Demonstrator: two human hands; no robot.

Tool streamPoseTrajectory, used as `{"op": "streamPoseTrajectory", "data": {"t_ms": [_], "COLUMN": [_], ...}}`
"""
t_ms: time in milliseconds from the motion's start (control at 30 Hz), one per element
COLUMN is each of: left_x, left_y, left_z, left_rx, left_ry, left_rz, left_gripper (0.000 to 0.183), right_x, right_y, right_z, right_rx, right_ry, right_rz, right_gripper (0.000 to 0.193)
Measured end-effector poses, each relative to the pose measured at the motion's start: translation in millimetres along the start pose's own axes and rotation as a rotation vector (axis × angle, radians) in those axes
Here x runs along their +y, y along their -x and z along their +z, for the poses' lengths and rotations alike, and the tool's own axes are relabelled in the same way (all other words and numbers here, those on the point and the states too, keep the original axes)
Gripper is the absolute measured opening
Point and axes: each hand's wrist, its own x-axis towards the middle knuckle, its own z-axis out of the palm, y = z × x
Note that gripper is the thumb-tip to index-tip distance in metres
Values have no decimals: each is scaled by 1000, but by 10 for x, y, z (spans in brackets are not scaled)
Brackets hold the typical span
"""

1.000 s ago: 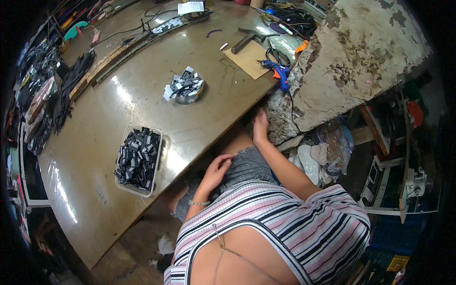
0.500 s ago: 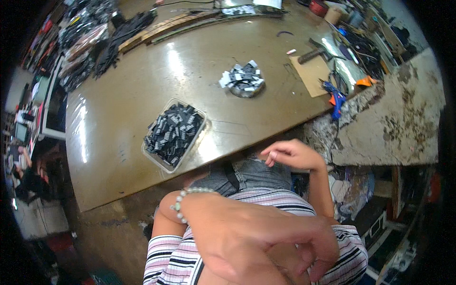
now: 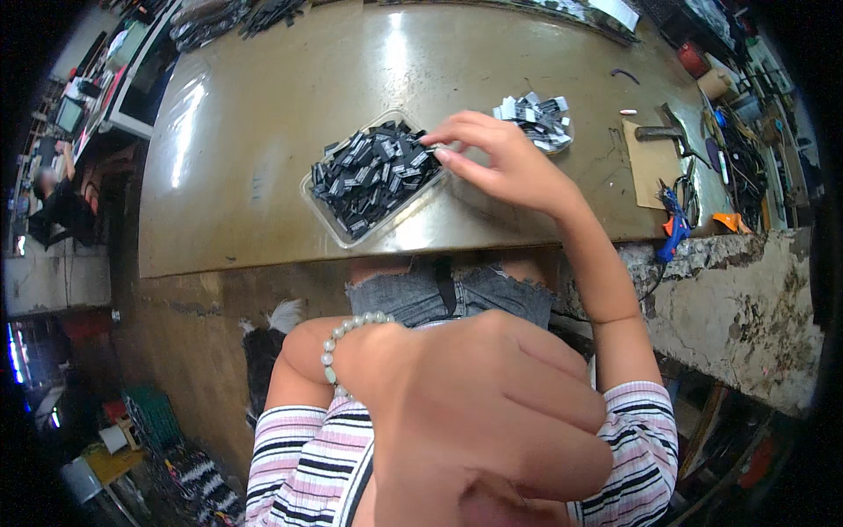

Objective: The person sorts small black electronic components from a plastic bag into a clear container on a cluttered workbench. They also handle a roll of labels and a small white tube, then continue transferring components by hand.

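Observation:
Small black folded labels (image 3: 373, 180) with pale markings fill a clear plastic container (image 3: 327, 230) on the table. My right hand (image 3: 509, 167) reaches over the container's right corner, thumb and forefinger brought together at the edge of the pile. A small pale bit shows at these fingertips, too little to name. Close to the camera, my left hand (image 3: 492, 404) is curled with its knuckles up and a beaded bracelet (image 3: 329, 345) on its wrist. What its fingers hold, if anything, is hidden. Behind my right hand, black-and-white labels (image 3: 537, 119) are heaped in a small round dish.
The table (image 3: 263, 202) has its near edge above my lap. At its right lie a hammer (image 3: 672, 133), a piece of brown card (image 3: 645, 167) and a blue glue gun (image 3: 672, 230). A worn concrete ledge (image 3: 720, 307) adjoins that side. Another person (image 3: 60, 198) sits far left.
My right hand has moved from the table's near edge forward and left to the label container. My left hand stays near the camera, its fingers turned further under. The view has shifted.

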Motion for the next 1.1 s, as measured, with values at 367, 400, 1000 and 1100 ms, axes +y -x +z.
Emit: {"op": "streamPoseTrajectory", "data": {"t_ms": [367,400,1000,1100], "left_x": [330,384,485,495], "left_y": [175,181,198,123], "left_z": [-119,-181,-555,-539], "left_rx": [-37,-69,-77,-137], "left_ry": [61,77,165,76], "left_rz": [-160,-243,-184,-134], "left_gripper": [20,11,15,16], "right_x": [132,133,344,453], "right_y": [-725,-732,-1889,-2077], "right_z": [541,552,804,1062], "right_rx": [-221,-299,-657,-840], "right_ry": [175,184,232,341], "right_rz": [-317,-284,-137,-155], "right_gripper": [33,32,17,19]}}
